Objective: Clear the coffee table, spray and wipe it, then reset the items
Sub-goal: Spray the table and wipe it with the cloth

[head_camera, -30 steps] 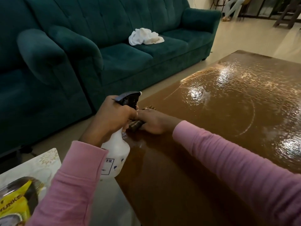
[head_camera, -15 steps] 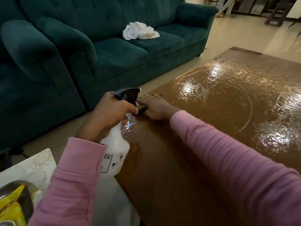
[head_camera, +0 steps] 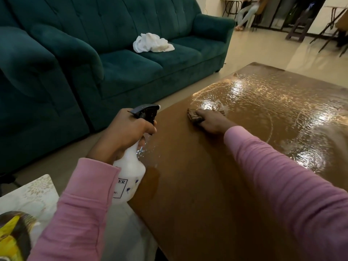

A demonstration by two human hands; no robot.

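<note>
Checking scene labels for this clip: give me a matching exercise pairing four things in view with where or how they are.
Things: 1 spray bottle; 2 brown wiping cloth; 3 white cloth; 4 coffee table.
States: A on the sofa; B held by the left hand; C partly wet and glossy; D under the right hand.
Pairs: 1-B, 2-D, 3-A, 4-C.

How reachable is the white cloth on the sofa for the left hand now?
Probably not reachable. The left hand grips the spray bottle, and the white cloth lies on the sofa seat across a strip of floor from the coffee table. Nothing blocks the way, but it looks too far.
</note>
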